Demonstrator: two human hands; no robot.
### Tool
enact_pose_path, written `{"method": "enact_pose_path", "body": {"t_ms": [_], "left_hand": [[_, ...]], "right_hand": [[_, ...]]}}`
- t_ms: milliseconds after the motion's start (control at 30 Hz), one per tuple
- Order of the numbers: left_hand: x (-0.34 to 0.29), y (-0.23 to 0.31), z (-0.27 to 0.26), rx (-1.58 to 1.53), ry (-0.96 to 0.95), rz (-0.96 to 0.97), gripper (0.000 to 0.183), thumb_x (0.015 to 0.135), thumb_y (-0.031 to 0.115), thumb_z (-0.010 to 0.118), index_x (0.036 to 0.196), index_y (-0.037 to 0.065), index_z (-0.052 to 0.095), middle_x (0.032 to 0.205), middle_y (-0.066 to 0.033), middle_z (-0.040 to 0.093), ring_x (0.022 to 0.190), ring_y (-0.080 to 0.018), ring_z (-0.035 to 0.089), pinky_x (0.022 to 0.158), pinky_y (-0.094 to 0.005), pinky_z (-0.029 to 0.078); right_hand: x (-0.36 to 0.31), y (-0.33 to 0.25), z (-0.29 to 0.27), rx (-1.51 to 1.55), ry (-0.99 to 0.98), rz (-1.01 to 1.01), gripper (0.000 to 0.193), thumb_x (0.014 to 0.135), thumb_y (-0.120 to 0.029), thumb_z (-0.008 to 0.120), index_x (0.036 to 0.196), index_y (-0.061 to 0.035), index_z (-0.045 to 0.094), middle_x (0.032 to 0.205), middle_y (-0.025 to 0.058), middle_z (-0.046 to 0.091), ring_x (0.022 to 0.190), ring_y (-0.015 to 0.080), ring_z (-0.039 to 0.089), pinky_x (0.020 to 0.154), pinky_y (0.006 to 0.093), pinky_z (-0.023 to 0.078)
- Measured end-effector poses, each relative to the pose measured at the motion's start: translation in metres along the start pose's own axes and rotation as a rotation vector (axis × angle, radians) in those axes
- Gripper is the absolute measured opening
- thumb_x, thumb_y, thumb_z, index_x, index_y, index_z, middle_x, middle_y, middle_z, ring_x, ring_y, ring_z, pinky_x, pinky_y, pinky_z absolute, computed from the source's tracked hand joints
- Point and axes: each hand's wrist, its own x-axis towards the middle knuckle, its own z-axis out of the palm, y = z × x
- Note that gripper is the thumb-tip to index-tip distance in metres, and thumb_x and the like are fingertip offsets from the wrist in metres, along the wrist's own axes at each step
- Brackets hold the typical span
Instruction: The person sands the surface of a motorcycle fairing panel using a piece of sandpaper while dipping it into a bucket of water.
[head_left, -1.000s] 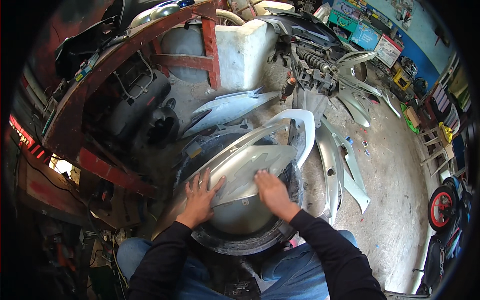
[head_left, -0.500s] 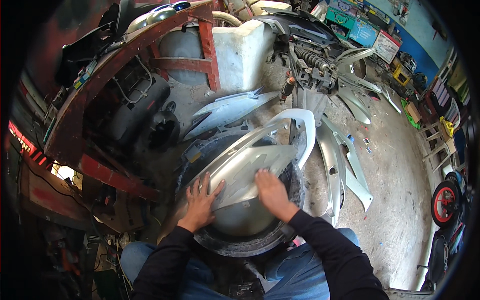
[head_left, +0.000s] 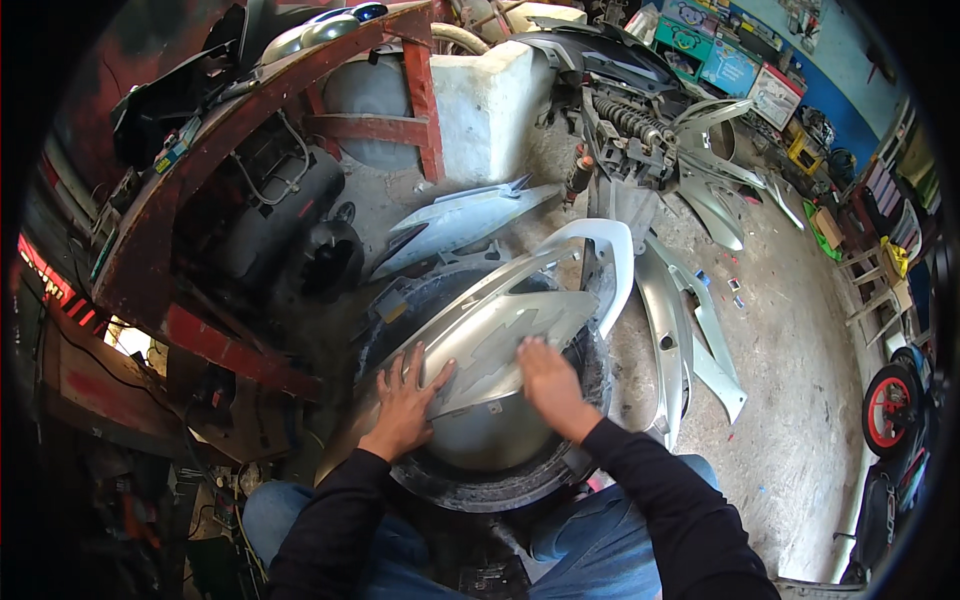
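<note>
A silver motorcycle body panel [head_left: 545,308] with dull, patchy grey areas lies slanted across a round dark tub [head_left: 455,492] between my knees. My left hand [head_left: 405,408] rests open on the panel's near left part, fingers spread. On the panel's right part, my right hand [head_left: 552,385] presses down with its fingers closed together; anything under them is hidden. A white curved piece [head_left: 620,275] stands against the panel's far right end.
A pale body panel [head_left: 465,222] lies beyond the tub. More silver panels [head_left: 663,340] lie on the concrete floor at right. A red wooden bench [head_left: 240,350] stands at left, a stripped motorcycle frame [head_left: 625,145] at the back, and a red-rimmed wheel [head_left: 888,405] far right.
My right hand has shifted very slightly to the right along the panel. My left hand keeps its place on the panel.
</note>
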Motion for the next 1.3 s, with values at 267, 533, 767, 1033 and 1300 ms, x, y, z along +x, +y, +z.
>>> {"method": "enact_pose_path", "body": {"t_ms": [267,533,767,1033,1300], "left_hand": [[0.004,-0.002,0.003,0.004,0.015,0.002,0.124,0.058,0.012,0.089,0.161,0.045,0.027,0.170,-0.0194,0.010,0.150,-0.0511,0.020,0.113,-0.0739,0.026],[0.001,-0.005,0.003,-0.004,0.020,-0.005,0.124,0.058,0.011,0.088,0.160,0.046,0.028,0.169,-0.0196,0.012,0.151,-0.0501,0.021,0.114,-0.0713,0.025],[0.001,-0.005,0.004,-0.018,0.061,0.034,0.123,0.058,0.010,0.086,0.160,0.046,0.028,0.169,-0.0193,0.013,0.151,-0.0504,0.021,0.114,-0.0713,0.026],[-0.002,-0.003,0.006,0.023,0.034,0.009,0.120,0.060,0.010,0.085,0.160,0.045,0.029,0.169,-0.0198,0.012,0.150,-0.0512,0.021,0.114,-0.0711,0.025],[0.002,-0.001,0.006,0.021,0.076,0.048,0.119,0.060,0.011,0.085,0.160,0.045,0.030,0.169,-0.0206,0.013,0.151,-0.0511,0.021,0.114,-0.0710,0.024]], "right_hand": [[-0.006,0.012,0.007,0.164,-0.115,0.107,0.040,0.087,-0.001,0.057,0.125,0.0074,0.065,0.134,0.0274,0.064,0.125,0.0379,0.062,0.108,0.0447,0.048],[-0.009,0.027,0.025,0.276,-0.003,0.181,0.040,0.087,0.005,0.055,0.125,0.0058,0.066,0.132,0.0262,0.065,0.125,0.0379,0.062,0.106,0.0461,0.049],[-0.005,0.024,0.025,0.216,-0.076,0.274,0.039,0.089,0.000,0.054,0.126,0.0081,0.063,0.134,0.0276,0.063,0.125,0.0396,0.061,0.108,0.0466,0.047],[0.004,0.016,0.011,0.247,-0.074,0.220,0.042,0.089,0.001,0.053,0.129,0.0080,0.062,0.134,0.0297,0.062,0.122,0.0416,0.063,0.107,0.0464,0.049],[0.004,0.024,0.018,0.207,-0.017,0.247,0.041,0.086,0.002,0.053,0.125,0.0088,0.063,0.131,0.0322,0.062,0.116,0.0447,0.064,0.100,0.0484,0.053]]}}
